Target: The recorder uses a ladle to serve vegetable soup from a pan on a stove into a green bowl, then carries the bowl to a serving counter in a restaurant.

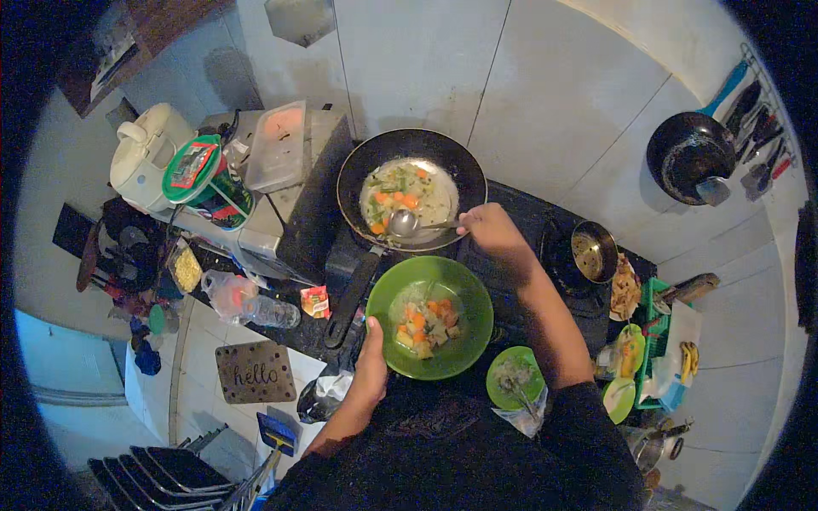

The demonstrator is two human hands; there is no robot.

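My right hand (495, 235) grips the handle of a metal ladle (404, 223), whose bowl rests in the broth inside a dark frying pan (474, 171). Carrot pieces and green vegetables (397, 191) lie in the pan's pale broth. My left hand (370, 364) holds the left rim of a green bowl (470, 348), with its thumb on the edge. Carrots and pale chunks (425, 326) sit in the bowl in some liquid. The bowl is just below the pan, beside the pan's black handle (354, 297).
A small pan (594, 251) stands at the stove's right. Near my right forearm is a small green bowl (515, 378) with a utensil. A plastic bottle (273, 312) and a red packet (315, 301) lie on the left counter. A green basket (655, 342) stands far right.
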